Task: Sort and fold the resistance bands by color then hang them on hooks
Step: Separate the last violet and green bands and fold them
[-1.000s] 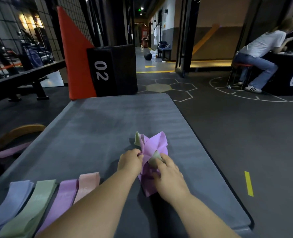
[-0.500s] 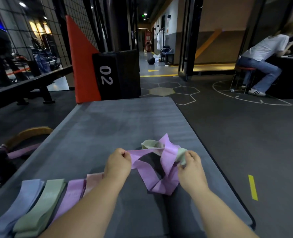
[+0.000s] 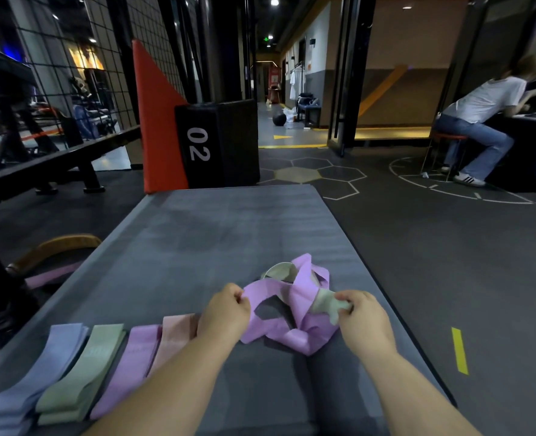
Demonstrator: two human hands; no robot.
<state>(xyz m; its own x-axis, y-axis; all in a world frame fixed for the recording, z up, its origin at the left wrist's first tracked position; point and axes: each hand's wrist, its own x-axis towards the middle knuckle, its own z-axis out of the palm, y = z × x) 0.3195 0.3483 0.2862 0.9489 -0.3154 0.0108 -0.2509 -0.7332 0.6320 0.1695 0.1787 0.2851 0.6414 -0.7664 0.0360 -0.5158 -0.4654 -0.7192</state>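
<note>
A tangle of a purple band [image 3: 295, 309] and a pale green band [image 3: 324, 303] lies on the grey mat [image 3: 222, 234] in front of me. My left hand [image 3: 225, 313] pinches the purple band at its left end. My right hand [image 3: 362, 319] pinches the pale green band at the tangle's right side. More of the green band loops out behind the tangle. To the left, sorted bands lie side by side on the mat: a blue band [image 3: 40, 369], a green band [image 3: 84, 369], a purple band [image 3: 131, 363] and a pink band [image 3: 173, 338].
A black "02" box [image 3: 219, 143] and an orange wedge [image 3: 155, 121] stand beyond the mat's far end. A wooden hoop [image 3: 56, 247] with a purple strap lies on the floor to the left. A person [image 3: 480, 118] sits at a black counter at the right.
My hands have pulled apart, spreading the bunched purple and green bands into a loose open tangle. The view has shifted slightly.
</note>
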